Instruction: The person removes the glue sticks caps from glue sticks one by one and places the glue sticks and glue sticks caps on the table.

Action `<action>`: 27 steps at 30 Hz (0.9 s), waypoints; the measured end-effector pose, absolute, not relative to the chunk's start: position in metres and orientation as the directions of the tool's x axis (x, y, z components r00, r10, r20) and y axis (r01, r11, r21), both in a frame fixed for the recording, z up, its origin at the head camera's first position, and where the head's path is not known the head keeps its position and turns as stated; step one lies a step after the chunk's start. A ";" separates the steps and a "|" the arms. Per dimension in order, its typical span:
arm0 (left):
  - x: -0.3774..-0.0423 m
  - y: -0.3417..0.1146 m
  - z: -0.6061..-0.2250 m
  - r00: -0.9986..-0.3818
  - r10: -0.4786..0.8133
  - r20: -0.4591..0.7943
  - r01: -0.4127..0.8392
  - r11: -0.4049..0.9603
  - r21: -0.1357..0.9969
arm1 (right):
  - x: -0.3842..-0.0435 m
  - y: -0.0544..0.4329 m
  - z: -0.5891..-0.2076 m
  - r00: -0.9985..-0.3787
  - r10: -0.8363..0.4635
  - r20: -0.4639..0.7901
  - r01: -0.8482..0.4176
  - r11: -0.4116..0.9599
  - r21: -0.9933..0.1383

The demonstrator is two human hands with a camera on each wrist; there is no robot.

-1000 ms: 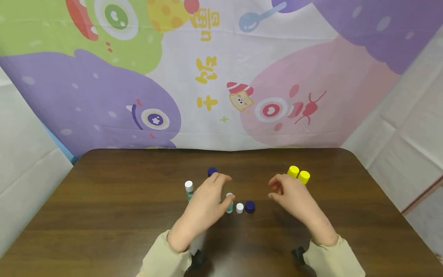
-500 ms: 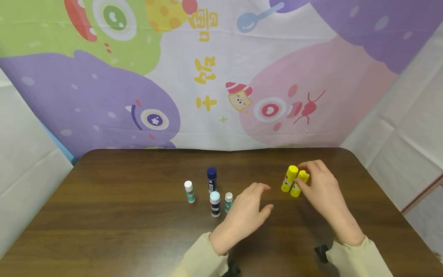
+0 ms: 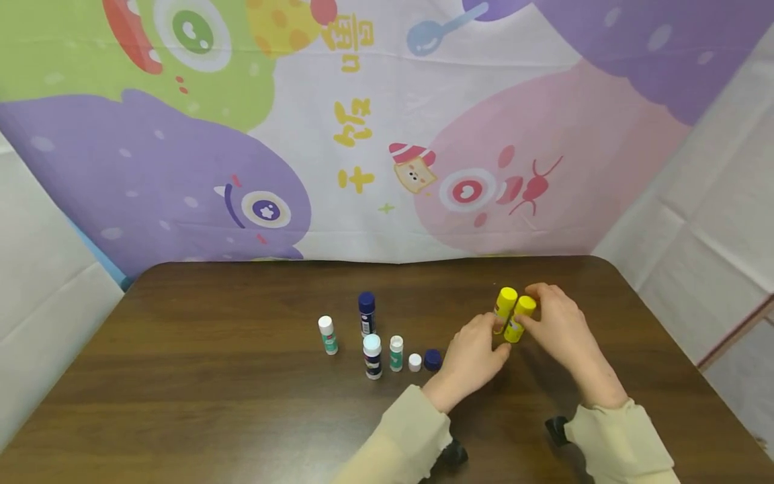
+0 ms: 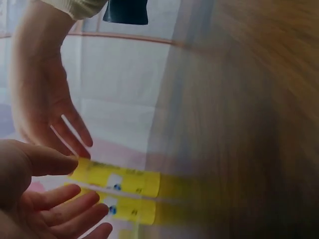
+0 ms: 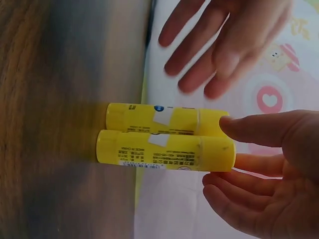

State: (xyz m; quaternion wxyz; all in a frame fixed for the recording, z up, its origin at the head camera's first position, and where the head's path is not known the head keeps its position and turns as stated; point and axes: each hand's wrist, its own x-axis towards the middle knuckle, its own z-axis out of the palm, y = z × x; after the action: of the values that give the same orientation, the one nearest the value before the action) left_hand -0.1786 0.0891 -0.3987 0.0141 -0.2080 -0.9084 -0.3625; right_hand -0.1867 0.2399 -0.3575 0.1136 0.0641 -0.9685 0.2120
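Head view: two yellow glue sticks (image 3: 511, 314) stand upright side by side, touching, toward the right of the dark wooden bench (image 3: 181, 376). The right hand (image 3: 559, 329) cups them from the right, thumb tip against the nearer stick's cap, probably to keep the pair from tipping. The left hand (image 3: 474, 353) comes in from the other side, fingers loosely stretched and meeting the sticks low down. Left of it sit a loose blue cap (image 3: 432, 359) and a loose white cap (image 3: 414, 362), then an open green-labelled stick (image 3: 396, 353), a dark-labelled stick (image 3: 372, 356), a blue-capped stick (image 3: 366, 313) and a white-capped stick (image 3: 328, 335), all upright and well apart from the yellow pair. A cartoon backdrop (image 3: 387, 128) hangs behind.

Left wrist view: the left thumb (image 4: 47, 160) presses the cap end of one yellow stick (image 4: 119, 180) and the fingers (image 4: 65, 206) lie almost straight along the other, not wrapped round it. The right hand (image 4: 42, 107) hovers opposite, fingers apart.

Right wrist view: the pair (image 5: 167, 137) stands flush, bases on the bench. The right thumb (image 5: 259, 127) touches the cap of one stick; the remaining fingers (image 5: 234, 196) are relaxed and open behind, gripping nothing. The left hand (image 5: 224, 42) is spread beyond.
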 end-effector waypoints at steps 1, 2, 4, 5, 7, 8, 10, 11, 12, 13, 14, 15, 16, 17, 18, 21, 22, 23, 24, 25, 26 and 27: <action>-0.180 0.093 -0.400 -0.918 0.358 0.173 0.378 0.651 0.658 | -0.188 0.240 -0.358 -0.968 -0.078 0.237 -0.170 0.903 -0.395; -0.181 0.097 -0.401 -0.922 0.347 0.169 0.367 0.651 0.665 | -0.188 0.241 -0.359 -0.970 -0.079 0.228 -0.166 0.904 -0.393; -0.183 0.103 -0.403 -0.931 0.328 0.161 0.347 0.657 0.669 | -0.189 0.241 -0.359 -0.973 -0.078 0.216 -0.159 0.907 -0.389; -0.184 0.105 -0.404 -0.935 0.320 0.154 0.337 0.662 0.670 | -0.189 0.242 -0.359 -0.974 -0.078 0.212 -0.157 0.908 -0.387; -0.187 0.108 -0.406 -0.942 0.305 0.139 0.317 0.676 0.665 | -0.189 0.243 -0.359 -0.975 -0.080 0.208 -0.157 0.908 -0.387; -0.188 0.108 -0.408 -0.946 0.298 0.130 0.307 0.682 0.664 | -0.189 0.243 -0.359 -0.975 -0.080 0.207 -0.157 0.908 -0.389; -0.189 0.109 -0.411 -0.950 0.291 0.114 0.291 0.690 0.663 | -0.188 0.244 -0.359 -0.976 -0.080 0.202 -0.155 0.906 -0.393; -0.190 0.109 -0.412 -0.951 0.291 0.108 0.287 0.691 0.664 | -0.187 0.244 -0.358 -0.977 -0.080 0.197 -0.154 0.905 -0.396; -0.191 0.109 -0.413 -0.950 0.293 0.107 0.288 0.691 0.663 | -0.186 0.245 -0.358 -0.978 -0.080 0.193 -0.153 0.904 -0.399; -0.192 0.108 -0.414 -0.949 0.295 0.109 0.291 0.688 0.665 | -0.185 0.244 -0.358 -0.979 -0.084 0.188 -0.155 0.902 -0.402; -0.192 0.107 -0.415 -0.948 0.299 0.111 0.294 0.685 0.666 | -0.184 0.242 -0.357 -0.979 -0.089 0.182 -0.157 0.900 -0.407; -0.192 0.107 -0.415 -0.946 0.302 0.115 0.299 0.681 0.669 | -0.182 0.241 -0.356 -0.980 -0.094 0.177 -0.160 0.897 -0.412; -0.192 0.106 -0.416 -0.945 0.305 0.119 0.303 0.677 0.670 | -0.181 0.239 -0.355 -0.980 -0.101 0.174 -0.166 0.894 -0.416; -0.192 0.106 -0.416 -0.943 0.307 0.125 0.308 0.673 0.673 | -0.179 0.237 -0.354 -0.979 -0.108 0.172 -0.173 0.890 -0.422; -0.192 0.105 -0.415 -0.943 0.308 0.128 0.311 0.669 0.676 | -0.177 0.235 -0.353 -0.978 -0.115 0.174 -0.180 0.886 -0.426; -0.191 0.103 -0.413 -0.939 0.316 0.139 0.322 0.660 0.679 | -0.171 0.229 -0.349 -0.973 -0.125 0.192 -0.199 0.877 -0.437; -0.190 0.102 -0.413 -0.936 0.322 0.143 0.330 0.654 0.681 | -0.170 0.227 -0.347 -0.972 -0.127 0.199 -0.204 0.875 -0.440; -0.190 0.101 -0.412 -0.932 0.330 0.152 0.340 0.646 0.683 | -0.168 0.225 -0.346 -0.970 -0.128 0.205 -0.209 0.871 -0.444; -0.189 0.100 -0.411 -0.927 0.339 0.162 0.352 0.636 0.687 | -0.166 0.223 -0.344 -0.969 -0.127 0.213 -0.212 0.870 -0.446; -0.189 0.099 -0.410 -0.922 0.346 0.174 0.364 0.623 0.692 | -0.164 0.222 -0.343 -0.968 -0.126 0.219 -0.214 0.869 -0.446; -0.188 0.097 -0.409 -0.918 0.350 0.184 0.373 0.609 0.700 | -0.162 0.221 -0.342 -0.966 -0.126 0.225 -0.218 0.868 -0.446; -0.188 0.096 -0.408 -0.915 0.352 0.197 0.381 0.595 0.708 | -0.160 0.219 -0.341 -0.965 -0.126 0.231 -0.220 0.867 -0.447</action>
State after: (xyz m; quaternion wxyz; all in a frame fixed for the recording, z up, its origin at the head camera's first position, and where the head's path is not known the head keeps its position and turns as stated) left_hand -0.1875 0.0961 -0.4081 0.0184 -0.2054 -0.8927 -0.4007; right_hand -0.1604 0.2194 -0.3410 0.0977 0.0900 -0.9612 0.2419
